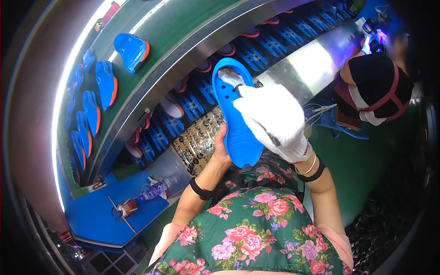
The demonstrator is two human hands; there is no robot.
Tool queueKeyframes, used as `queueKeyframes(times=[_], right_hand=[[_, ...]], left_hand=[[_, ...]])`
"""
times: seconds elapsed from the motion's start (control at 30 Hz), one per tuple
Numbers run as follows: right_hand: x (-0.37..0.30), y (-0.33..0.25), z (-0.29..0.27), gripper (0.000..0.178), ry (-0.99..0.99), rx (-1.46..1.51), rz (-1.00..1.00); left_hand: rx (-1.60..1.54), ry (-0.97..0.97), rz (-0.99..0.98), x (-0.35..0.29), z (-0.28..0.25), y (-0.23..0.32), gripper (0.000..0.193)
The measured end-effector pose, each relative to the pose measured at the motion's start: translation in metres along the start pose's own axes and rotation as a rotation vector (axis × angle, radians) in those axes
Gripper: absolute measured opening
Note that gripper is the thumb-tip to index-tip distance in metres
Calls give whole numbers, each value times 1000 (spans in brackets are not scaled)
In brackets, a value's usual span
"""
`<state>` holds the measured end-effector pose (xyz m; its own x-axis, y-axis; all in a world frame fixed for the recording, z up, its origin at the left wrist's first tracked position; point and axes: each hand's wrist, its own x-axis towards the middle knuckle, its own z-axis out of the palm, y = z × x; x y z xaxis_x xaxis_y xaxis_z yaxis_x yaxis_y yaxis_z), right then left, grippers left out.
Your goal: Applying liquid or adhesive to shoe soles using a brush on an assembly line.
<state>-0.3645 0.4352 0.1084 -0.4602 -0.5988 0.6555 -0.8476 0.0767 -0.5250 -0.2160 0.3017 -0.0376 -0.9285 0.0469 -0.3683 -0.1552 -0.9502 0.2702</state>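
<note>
Just above my lap, the blue sole point(243, 135) is held up lengthwise, holed end away from me, inner face turned to me, probably so I can see the whole surface. Bare left hand point(221, 144) is curled around its left edge, thumb side showing, fingers mostly hidden beneath; gripping by the rim likely keeps the face free. Right hand point(273, 120), in a white glove, is closed on a brush point(232, 77), its pale bristles against the holed end; exact finger wrap can't be told under the glove. Holding close behind the bristles presumably gives finer control. Beyond my left side, blue pieces with orange edges point(106, 85) lie spaced on the green belt point(169, 39), maybe so they don't touch. Under that, a row of blue holders point(254, 57) stands with shoe parts between some of them. Lower left, the blue bench point(98, 215) carries a purple-tinted bottle point(155, 190), off to the side, likely to stay out of the way. Co-worker point(376, 87) sits at right, well apart.
</note>
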Motion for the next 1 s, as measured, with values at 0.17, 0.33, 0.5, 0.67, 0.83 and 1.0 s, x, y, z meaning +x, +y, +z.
queueKeyframes(times=[0.17,0.33,0.5,0.67,0.83,1.0], right_hand=[[-5,-18,8,33,-31,197,69],[-22,-2,12,34,100,220,247],[-31,-21,16,28,11,164,141],[-35,-9,16,18,134,317,305],[-51,-12,24,29,43,286,201],[-60,-3,25,22,71,407,215]], left_hand=[[-180,-83,49,4,-6,1,88],[61,94,199,14,13,1,90],[98,-132,103,27,30,13,101],[121,-75,223,36,41,16,103],[-122,-206,126,43,36,18,103],[-199,-261,120,46,40,23,106]])
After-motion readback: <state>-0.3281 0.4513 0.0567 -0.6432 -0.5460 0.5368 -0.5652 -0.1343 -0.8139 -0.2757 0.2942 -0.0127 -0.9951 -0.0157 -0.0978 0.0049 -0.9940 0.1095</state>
